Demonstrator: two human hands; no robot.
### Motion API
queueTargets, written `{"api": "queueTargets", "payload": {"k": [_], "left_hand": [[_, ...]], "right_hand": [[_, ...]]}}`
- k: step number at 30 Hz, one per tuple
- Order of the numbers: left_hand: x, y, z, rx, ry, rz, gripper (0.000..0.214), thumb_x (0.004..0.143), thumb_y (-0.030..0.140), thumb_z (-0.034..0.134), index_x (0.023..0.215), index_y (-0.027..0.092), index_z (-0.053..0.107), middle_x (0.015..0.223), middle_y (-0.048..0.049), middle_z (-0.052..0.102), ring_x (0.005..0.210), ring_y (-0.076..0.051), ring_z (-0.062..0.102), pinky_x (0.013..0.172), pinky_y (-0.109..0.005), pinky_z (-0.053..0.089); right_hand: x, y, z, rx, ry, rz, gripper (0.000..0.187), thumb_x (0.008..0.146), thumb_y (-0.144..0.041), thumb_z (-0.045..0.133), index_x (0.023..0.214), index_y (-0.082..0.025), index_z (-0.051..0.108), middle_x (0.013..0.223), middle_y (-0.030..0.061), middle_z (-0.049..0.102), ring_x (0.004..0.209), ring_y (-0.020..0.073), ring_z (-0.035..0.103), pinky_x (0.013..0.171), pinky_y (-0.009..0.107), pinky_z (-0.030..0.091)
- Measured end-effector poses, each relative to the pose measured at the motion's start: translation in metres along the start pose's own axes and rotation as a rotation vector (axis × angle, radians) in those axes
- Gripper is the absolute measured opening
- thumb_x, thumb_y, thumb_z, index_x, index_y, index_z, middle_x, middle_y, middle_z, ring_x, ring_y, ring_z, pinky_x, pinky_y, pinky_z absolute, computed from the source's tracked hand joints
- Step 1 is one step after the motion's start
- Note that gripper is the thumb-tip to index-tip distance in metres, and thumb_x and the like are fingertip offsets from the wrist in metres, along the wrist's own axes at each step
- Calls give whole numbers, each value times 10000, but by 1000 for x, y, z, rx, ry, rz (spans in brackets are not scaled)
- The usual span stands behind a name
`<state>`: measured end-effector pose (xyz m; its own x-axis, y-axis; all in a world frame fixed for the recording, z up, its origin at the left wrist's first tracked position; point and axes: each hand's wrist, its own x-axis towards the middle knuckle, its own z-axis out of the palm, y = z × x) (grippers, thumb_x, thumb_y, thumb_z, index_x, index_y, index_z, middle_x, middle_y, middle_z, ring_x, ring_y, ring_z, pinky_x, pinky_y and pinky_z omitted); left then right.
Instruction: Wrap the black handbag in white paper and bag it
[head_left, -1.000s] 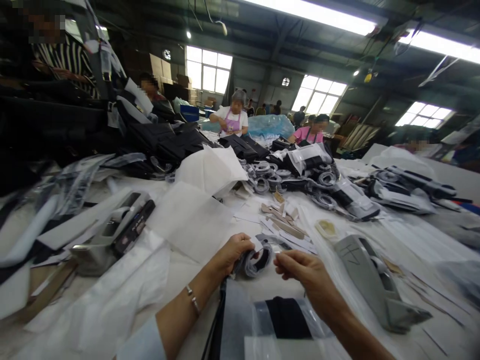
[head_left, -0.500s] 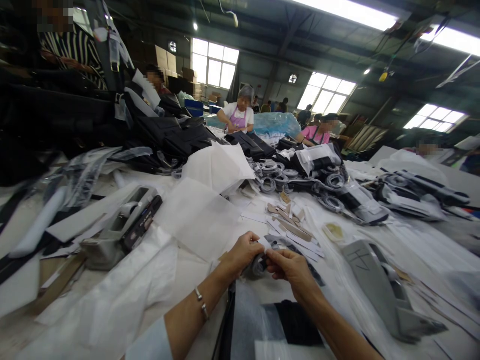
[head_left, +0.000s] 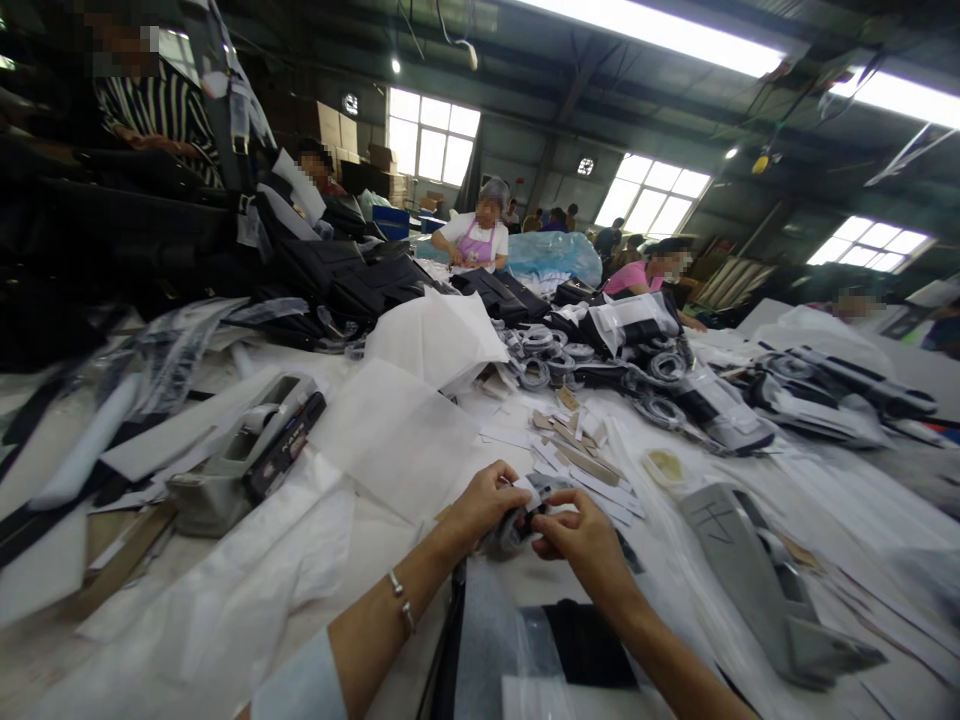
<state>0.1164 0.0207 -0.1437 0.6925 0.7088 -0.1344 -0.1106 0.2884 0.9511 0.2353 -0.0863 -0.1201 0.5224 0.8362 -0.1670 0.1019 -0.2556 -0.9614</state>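
Observation:
My left hand (head_left: 480, 502) is closed around a small rolled-up grey strap (head_left: 511, 528) just above the table. My right hand (head_left: 581, 535) meets it from the right, fingers pinched on the roll's end together with a small white slip (head_left: 541, 489). Both hands touch the same roll. Right below them lies a clear plastic bag with a dark item inside (head_left: 570, 650). A silver bracelet (head_left: 400, 602) is on my left wrist.
A grey tape dispenser (head_left: 247, 450) sits to the left, another (head_left: 757, 580) to the right. White tissue sheets (head_left: 397, 430), paper tags (head_left: 577, 450), several coiled straps (head_left: 547, 355) and black bags (head_left: 352, 275) cover the table. Other people work at the far side.
My hands came together: the right hand, apart from the roll a second ago, now pinches it. The strap roll looks more tightly bunched.

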Motion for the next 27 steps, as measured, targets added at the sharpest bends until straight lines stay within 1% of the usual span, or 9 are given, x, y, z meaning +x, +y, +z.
{"api": "queueTargets", "payload": {"k": [4, 8, 11, 13, 15, 17, 19, 21, 27], "left_hand": [[1, 1, -7, -52, -28, -68, 332, 634, 378, 713, 813, 195, 502, 649, 23, 614, 483, -103, 541, 483, -209, 418], [3, 2, -16, -41, -44, -88, 325, 657, 421, 697, 798, 189, 519, 616, 21, 598, 481, -106, 516, 473, -213, 397], [3, 1, -19, 20, -27, -55, 301, 666, 416, 711, 750, 175, 552, 597, 31, 565, 507, -96, 474, 509, -219, 389], [4, 0, -19, 80, -27, -24, 284, 688, 413, 704, 737, 155, 598, 635, 15, 591, 576, -105, 501, 570, -224, 404], [5, 0, -20, 156, -41, -2, 268, 703, 395, 692, 756, 136, 646, 706, -13, 640, 668, -135, 554, 638, -239, 429], [7, 0, -24, 247, -29, 6, 261, 693, 356, 693, 811, 123, 673, 773, -36, 674, 747, -171, 593, 690, -261, 450], [10, 0, -31, 342, 42, 15, 348, 689, 329, 691, 958, 109, 671, 892, -66, 695, 855, -206, 618, 756, -281, 466], [13, 1, -40, 432, 126, 33, 449, 713, 328, 669, 1098, 100, 628, 1035, -100, 687, 976, -230, 618, 850, -305, 469], [13, 5, -51, 696, 144, 114, 340, 781, 317, 605, 1060, 132, 665, 1084, -100, 683, 1038, -243, 627, 952, -345, 467]], "right_hand": [[9, -3, 5, -250, 24, -118, 360, 743, -410, 720, 937, -236, 472, 617, -31, 695, 499, 211, 672, 514, 305, 525], [21, -12, -1, -903, 151, -439, 332, 806, -409, 714, 1020, -208, 560, 658, 12, 685, 594, 246, 680, 556, 313, 462], [27, -22, -4, -1216, 131, -805, 436, 851, -302, 683, 1259, -195, 571, 1057, 134, 729, 979, 329, 680, 823, 408, 493], [31, -28, -1, -1302, 11, -970, 584, 838, -167, 642, 1401, -205, 494, 1384, 156, 586, 1269, 354, 530, 1046, 481, 387], [36, -32, 6, -1360, -165, -907, 616, 816, -95, 599, 1415, -191, 493, 1469, 142, 516, 1373, 320, 432, 1142, 468, 291], [45, -31, 15, -1401, -304, -707, 463, 810, -100, 587, 1268, -154, 616, 1286, 153, 658, 1257, 302, 554, 1093, 434, 360], [57, -28, 24, -1420, -338, -536, 287, 803, -123, 593, 1070, -131, 697, 1039, 159, 738, 1049, 311, 668, 949, 430, 469], [70, -25, 29, -1419, -318, -477, 240, 778, -125, 619, 1000, -118, 709, 1009, 185, 733, 1000, 338, 680, 863, 440, 506], [69, -44, 6, -1290, -321, -460, 730, 719, -198, 741, 1404, -122, 500, 1427, 190, 541, 1321, 315, 495, 1098, 439, 386]]}}
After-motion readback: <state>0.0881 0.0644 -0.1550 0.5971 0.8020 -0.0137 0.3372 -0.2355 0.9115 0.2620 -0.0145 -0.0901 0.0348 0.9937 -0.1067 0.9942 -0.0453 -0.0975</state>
